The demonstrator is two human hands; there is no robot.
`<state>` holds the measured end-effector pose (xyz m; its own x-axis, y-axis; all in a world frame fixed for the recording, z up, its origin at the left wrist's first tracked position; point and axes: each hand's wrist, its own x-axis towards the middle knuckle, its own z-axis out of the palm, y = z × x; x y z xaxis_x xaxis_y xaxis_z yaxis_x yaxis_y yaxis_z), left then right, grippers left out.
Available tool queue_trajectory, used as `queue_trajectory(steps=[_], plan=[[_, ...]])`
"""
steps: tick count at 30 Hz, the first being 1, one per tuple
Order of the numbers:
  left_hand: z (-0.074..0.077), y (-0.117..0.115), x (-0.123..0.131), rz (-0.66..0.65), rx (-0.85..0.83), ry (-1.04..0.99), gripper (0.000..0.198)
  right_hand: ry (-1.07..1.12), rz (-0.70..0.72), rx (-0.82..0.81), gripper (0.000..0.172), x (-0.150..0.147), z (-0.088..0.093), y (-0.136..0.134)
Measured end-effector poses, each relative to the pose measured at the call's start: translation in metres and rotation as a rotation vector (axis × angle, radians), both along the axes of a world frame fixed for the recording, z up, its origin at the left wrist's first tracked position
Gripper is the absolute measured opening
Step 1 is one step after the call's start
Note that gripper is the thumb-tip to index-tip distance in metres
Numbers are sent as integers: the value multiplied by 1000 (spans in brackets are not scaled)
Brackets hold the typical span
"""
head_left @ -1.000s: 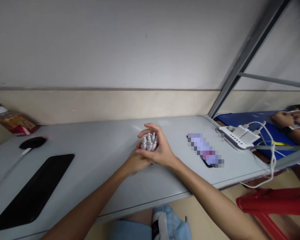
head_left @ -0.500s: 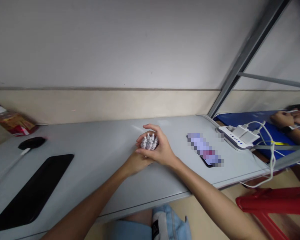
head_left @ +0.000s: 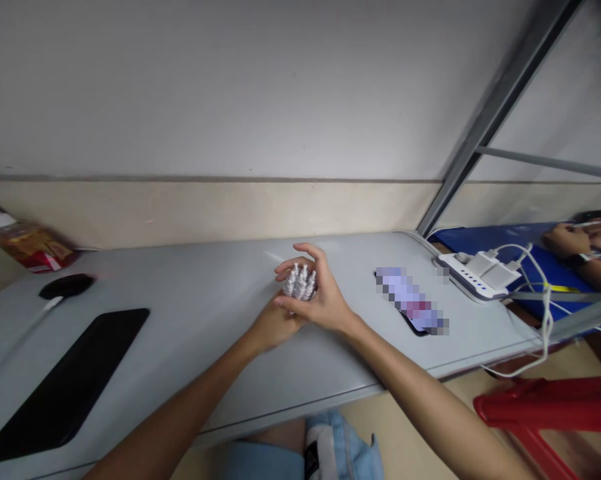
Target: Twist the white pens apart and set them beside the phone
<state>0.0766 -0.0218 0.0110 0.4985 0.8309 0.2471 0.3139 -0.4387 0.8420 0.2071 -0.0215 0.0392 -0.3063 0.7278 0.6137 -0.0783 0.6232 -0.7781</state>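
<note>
Pale grey wall rises behind a long grey table [head_left: 190,313], its far edge running from nine to three o'clock. At the middle of the table, both hands meet around a cluster of small white bottles [head_left: 300,283], nozzles pointing up. The right hand [head_left: 325,297] curls about the cluster from its three o'clock side, thumb low and fingers arched over the far side, gripping it; the left hand [head_left: 273,325] sits beneath at about seven o'clock, mostly hidden by the right, so I cannot tell how its fingers lie. At three o'clock of the hands lies a phone [head_left: 413,308], and beyond it a white power strip [head_left: 473,275] with plugs and cables. At nine o'clock sit a black mouse [head_left: 66,286] and a black pad [head_left: 65,380]; a red packet [head_left: 33,245] leans by the wall. Another person's hands [head_left: 580,237] show at the far three o'clock edge.
</note>
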Motion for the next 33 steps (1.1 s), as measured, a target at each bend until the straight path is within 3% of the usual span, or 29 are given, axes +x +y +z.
queue_trajectory(steps=[8, 13, 17, 22, 28, 33], plan=[[-4, 3, 4, 57, 138, 37, 38, -49, -18, 17, 84, 1, -2, 0], [-3, 3, 5, 93, 126, 8, 37, -70, -54, 52, 81, 0, -2, 0], [-5, 4, 2, 119, 105, 45, 26, -94, -164, 82, 82, 3, 1, 2], [-4, 5, 0, 165, 104, 49, 27, -165, -343, 49, 87, 7, 3, 5], [-2, 5, 1, 156, 48, -5, 24, -233, -356, -11, 34, 3, 4, 1], [-7, 0, 1, 106, -222, -34, 26, -100, -303, -236, 27, 2, -1, 9]])
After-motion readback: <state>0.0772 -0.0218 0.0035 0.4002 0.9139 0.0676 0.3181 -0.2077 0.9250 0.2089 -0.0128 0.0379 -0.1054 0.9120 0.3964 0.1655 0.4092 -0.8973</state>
